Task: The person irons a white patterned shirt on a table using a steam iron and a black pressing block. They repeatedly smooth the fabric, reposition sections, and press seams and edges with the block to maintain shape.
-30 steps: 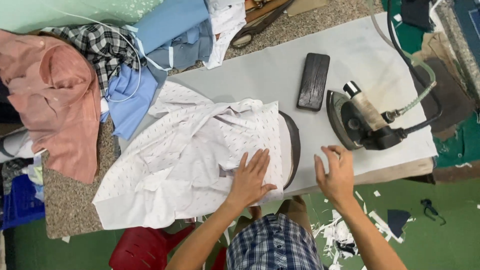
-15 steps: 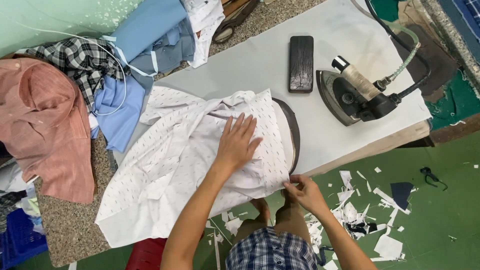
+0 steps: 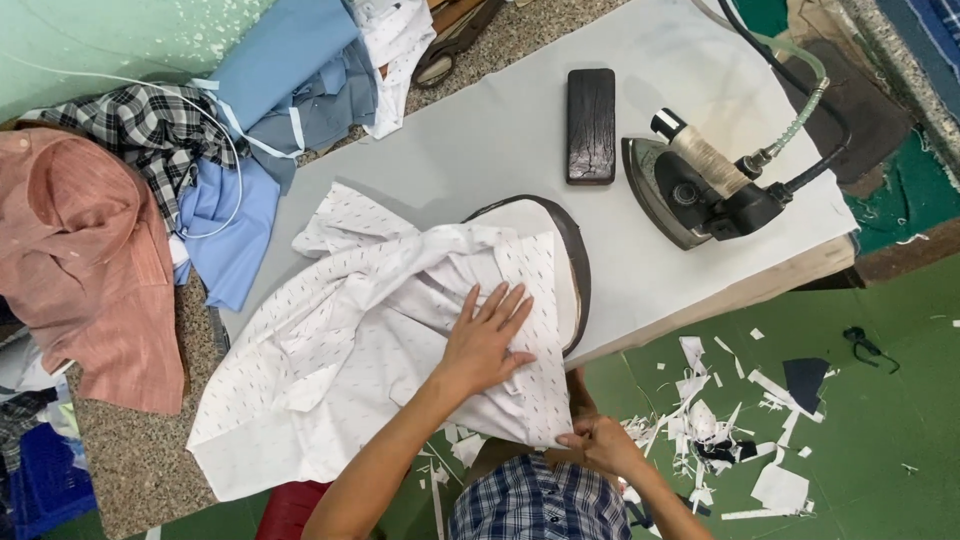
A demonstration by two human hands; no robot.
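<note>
A white shirt with small dark flecks (image 3: 380, 340) lies spread over the near part of the bench (image 3: 520, 130), its front end draped across a rounded pressing form with a dark rim (image 3: 575, 270) and its lower hem hanging past the bench's near edge. The left hand (image 3: 488, 340) lies flat on the shirt just beside the form, fingers spread and apart, palm pressing the cloth down with nothing clasped in it. The right hand (image 3: 600, 440) is below the bench edge, its grip pinched together on the shirt's hanging corner. Beyond the form, a dark rectangular block (image 3: 591, 125) lies on the white cover, and just to its right a steam iron (image 3: 700, 190) rests with a hose and cable running off toward the far edge. At the left end of the bench sits a heap of other garments: a pink shirt (image 3: 90, 260), a black-and-white checked shirt (image 3: 150, 130) and blue shirts (image 3: 270, 90). On the green floor (image 3: 880, 440) near the right hand lie white paper scraps (image 3: 720, 420).
</note>
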